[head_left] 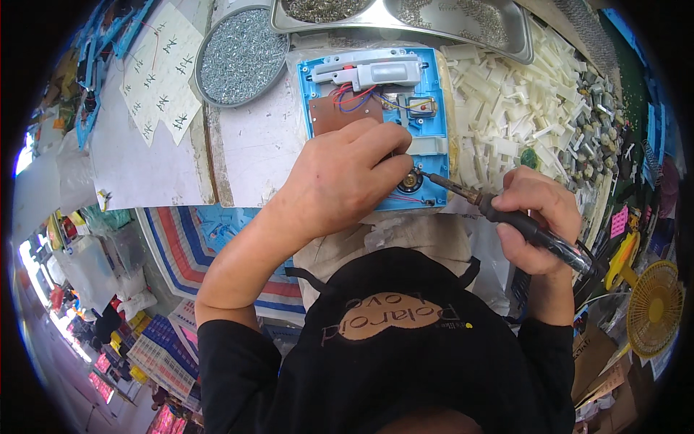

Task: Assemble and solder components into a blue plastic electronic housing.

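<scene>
A blue plastic housing (pixel 439 94) lies on the bench before me, its inside facing up. Within it are a brown circuit board (pixel 329 114), red and blue wires (pixel 352 101), a grey-white plastic assembly (pixel 390 73) and a small round black speaker (pixel 410 182). My left hand (pixel 343 170) rests over the housing, fingers pinched together beside the speaker; whatever they hold is hidden. Gripped in my right hand (pixel 538 213) is a soldering iron (pixel 524 226) with a dark handle. Its thin tip points left and reaches the speaker's upper right edge; contact cannot be made out.
A round grey dish (pixel 200 72) of small screws stands at the back left, near handwritten paper sheets (pixel 163 72). Behind the housing is a metal tray (pixel 524 45) of small metal parts. White plastic pieces (pixel 499 101) are heaped on the right. A yellow fan (pixel 654 307) stands at lower right.
</scene>
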`<state>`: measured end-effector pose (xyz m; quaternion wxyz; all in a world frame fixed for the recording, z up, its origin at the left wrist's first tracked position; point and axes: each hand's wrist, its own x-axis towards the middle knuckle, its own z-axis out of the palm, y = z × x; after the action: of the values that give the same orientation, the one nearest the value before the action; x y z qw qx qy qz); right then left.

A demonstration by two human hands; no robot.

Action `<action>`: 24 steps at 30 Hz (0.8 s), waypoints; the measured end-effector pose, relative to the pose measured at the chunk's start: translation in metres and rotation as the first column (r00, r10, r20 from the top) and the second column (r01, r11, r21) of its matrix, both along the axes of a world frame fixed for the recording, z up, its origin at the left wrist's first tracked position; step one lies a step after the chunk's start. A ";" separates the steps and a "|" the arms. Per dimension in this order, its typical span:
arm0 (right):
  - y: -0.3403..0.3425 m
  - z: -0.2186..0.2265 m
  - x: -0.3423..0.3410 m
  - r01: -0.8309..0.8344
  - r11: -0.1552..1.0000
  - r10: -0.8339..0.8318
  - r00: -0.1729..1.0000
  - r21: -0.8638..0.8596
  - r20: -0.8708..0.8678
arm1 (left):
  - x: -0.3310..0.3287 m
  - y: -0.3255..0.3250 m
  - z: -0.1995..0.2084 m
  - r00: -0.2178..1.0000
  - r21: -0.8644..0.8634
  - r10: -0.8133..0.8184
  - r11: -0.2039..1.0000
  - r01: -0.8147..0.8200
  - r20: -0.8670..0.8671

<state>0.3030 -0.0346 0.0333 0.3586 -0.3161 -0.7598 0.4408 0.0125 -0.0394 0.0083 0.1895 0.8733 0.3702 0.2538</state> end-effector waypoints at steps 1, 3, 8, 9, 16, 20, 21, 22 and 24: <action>0.000 0.000 -0.001 -0.006 1.000 0.006 1.000 -0.002 0.000 | -0.001 -0.001 0.001 1.000 0.005 0.001 1.000 -0.001 -0.011; 0.001 0.000 -0.002 -0.010 1.000 0.010 1.000 -0.006 0.003 | -0.002 0.000 0.003 0.999 0.007 -0.015 1.000 0.015 -0.037; 0.002 -0.001 -0.002 -0.011 1.000 0.011 1.000 -0.013 0.019 | -0.001 0.002 0.006 0.997 0.019 -0.049 0.999 0.050 -0.053; 0.002 0.000 -0.002 -0.009 1.000 0.009 1.000 -0.012 0.018 | -0.001 0.002 0.006 0.997 0.016 -0.059 0.998 0.060 -0.057; 0.003 0.002 -0.003 -0.016 1.000 0.017 1.000 -0.016 0.020 | -0.002 0.003 0.008 0.989 0.020 -0.093 0.995 0.096 -0.111; 0.002 0.001 -0.003 -0.007 1.000 0.008 1.000 -0.027 0.028 | -0.002 0.003 0.007 0.993 0.017 -0.089 0.996 0.091 -0.082; 0.003 0.001 -0.004 -0.007 1.000 0.008 1.000 -0.025 0.023 | -0.002 0.003 0.006 0.993 0.019 -0.088 0.996 0.090 -0.080; 0.003 0.000 -0.004 -0.008 1.000 0.008 1.000 -0.024 0.019 | -0.002 0.003 0.006 0.993 0.021 -0.088 0.996 0.090 -0.078; 0.003 0.000 -0.004 -0.010 1.000 0.011 1.000 -0.026 0.022 | -0.002 0.003 0.005 0.993 0.023 -0.084 0.996 0.087 -0.078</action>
<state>0.2986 -0.0313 0.0329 0.3436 -0.3217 -0.7596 0.4489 0.0102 -0.0365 0.0137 0.1741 0.8999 0.3361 0.2164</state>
